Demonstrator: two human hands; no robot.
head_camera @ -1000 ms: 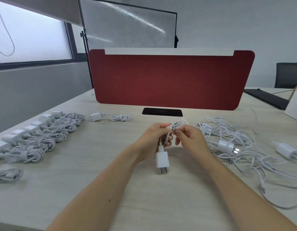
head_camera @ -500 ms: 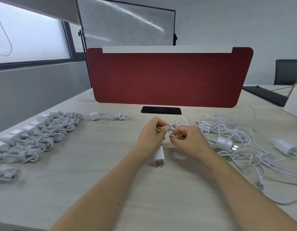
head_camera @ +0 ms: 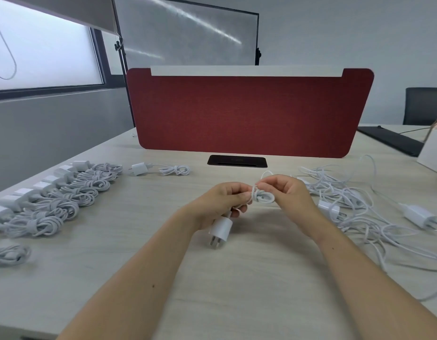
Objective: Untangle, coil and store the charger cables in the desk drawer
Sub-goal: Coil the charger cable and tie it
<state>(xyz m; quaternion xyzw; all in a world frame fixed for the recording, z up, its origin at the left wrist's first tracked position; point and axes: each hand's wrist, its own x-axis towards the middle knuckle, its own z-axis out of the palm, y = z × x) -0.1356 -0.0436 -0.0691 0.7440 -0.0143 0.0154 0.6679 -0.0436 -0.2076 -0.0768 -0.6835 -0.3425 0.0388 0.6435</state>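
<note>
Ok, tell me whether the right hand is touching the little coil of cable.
Touching. The head view shows the right hand pinching the top of the coil of cable with its fingertips, while the left hand holds the other side.

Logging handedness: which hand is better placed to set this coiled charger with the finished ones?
Probably left: the left hand grips the coil, the finished row lies on that side, the right hand only pinches it.

Pale wood-grain desk (head_camera: 249, 290); red divider panel (head_camera: 249, 114) upright beyond the left hand (head_camera: 222, 204); frosted window (head_camera: 45, 52) far left of it; grey wall (head_camera: 335, 33) behind; dark chair (head_camera: 424, 106) beyond the right hand (head_camera: 291, 192).
</note>
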